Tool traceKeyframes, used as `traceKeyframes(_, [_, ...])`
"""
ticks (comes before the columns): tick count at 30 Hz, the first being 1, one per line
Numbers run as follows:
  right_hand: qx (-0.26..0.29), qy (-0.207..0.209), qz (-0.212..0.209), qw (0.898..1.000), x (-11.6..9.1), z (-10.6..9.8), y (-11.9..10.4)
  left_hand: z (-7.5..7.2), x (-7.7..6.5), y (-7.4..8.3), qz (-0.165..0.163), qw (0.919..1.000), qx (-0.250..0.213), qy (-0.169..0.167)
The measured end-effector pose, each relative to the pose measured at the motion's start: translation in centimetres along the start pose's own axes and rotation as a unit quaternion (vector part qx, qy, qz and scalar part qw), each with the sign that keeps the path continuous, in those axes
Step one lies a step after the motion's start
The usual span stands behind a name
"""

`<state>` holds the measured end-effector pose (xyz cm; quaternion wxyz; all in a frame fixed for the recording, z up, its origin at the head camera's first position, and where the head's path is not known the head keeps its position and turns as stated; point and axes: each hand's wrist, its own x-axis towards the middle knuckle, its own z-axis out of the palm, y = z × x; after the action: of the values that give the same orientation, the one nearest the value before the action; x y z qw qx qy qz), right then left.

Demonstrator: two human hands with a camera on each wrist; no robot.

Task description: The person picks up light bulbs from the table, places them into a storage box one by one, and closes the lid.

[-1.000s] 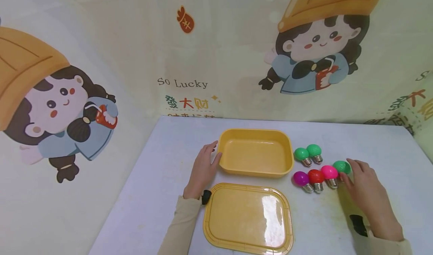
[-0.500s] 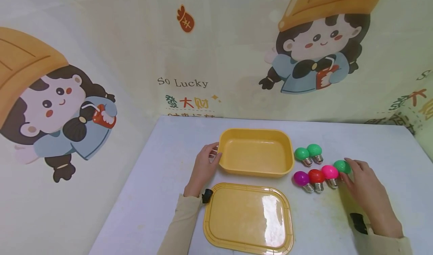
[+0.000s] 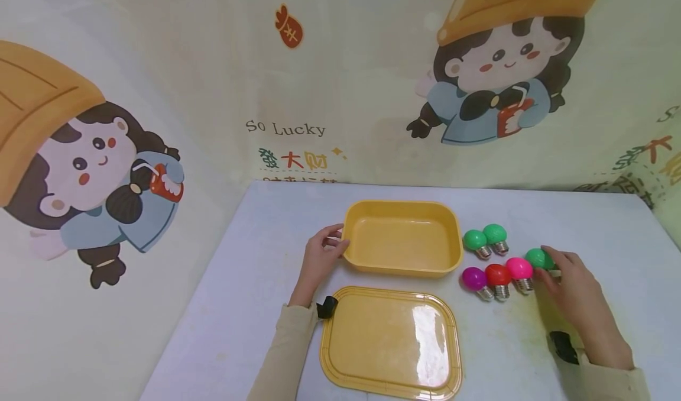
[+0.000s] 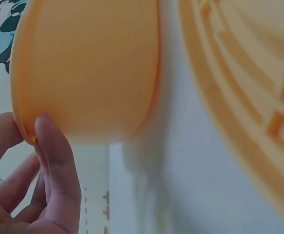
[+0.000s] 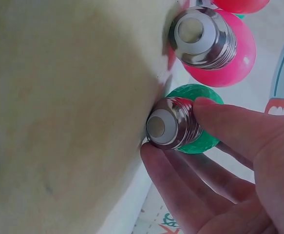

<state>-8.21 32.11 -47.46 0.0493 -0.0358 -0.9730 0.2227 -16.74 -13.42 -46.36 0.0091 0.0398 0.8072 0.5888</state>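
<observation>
At the left end of the yellow plastic box (image 3: 401, 241), my left hand (image 3: 321, 258) pinches the rim between thumb and fingers; the left wrist view shows the box wall (image 4: 88, 63) close up. On the right, my right hand (image 3: 574, 288) grips a green light bulb (image 3: 539, 259) by thumb and fingers around its silver screw base (image 5: 173, 124). Left of it a pink bulb (image 3: 519, 267), a red bulb (image 3: 498, 275) and a purple bulb (image 3: 474, 278) lie in a row. Two more green bulbs (image 3: 495, 235) lie behind that row, beside the box.
A yellow lid (image 3: 388, 345) lies flat in front of the box, shining at its right side, with my left wrist strap (image 3: 327, 307) near its corner. The white table (image 3: 223, 330) meets a printed cloth backdrop (image 3: 367, 93) at its far edge.
My left fingers have closed on the box rim. The right hand stays at the green bulb, its fingers now curled around the base. The bulbs and lid look unmoved.
</observation>
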Motion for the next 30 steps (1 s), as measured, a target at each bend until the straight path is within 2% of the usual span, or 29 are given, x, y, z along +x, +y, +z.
traceKeyframes(4, [0.008,-0.005,0.011,1.0,0.1,0.0,-0.1,-0.2,0.1,0.0,-0.031,0.9985,-0.045,-0.006])
traceKeyframes(8, [0.008,-0.013,0.028,0.999,0.2,-0.1,-0.3,-0.1,0.3,-1.0,-0.047,0.9948,-0.09,0.009])
traceKeyframes(18, [0.018,-0.018,0.029,0.999,0.4,-0.3,-0.4,-0.1,0.4,-1.3,-0.062,0.9838,-0.168,0.012])
traceKeyframes(24, [0.025,-0.013,0.01,1.0,0.4,-0.4,-0.1,-0.1,0.4,-1.4,-0.072,0.9812,-0.179,0.011])
traceKeyframes(30, [0.03,-0.005,-0.008,1.0,0.5,-1.0,0.1,-0.1,0.3,-1.5,-0.07,0.9835,-0.167,0.002])
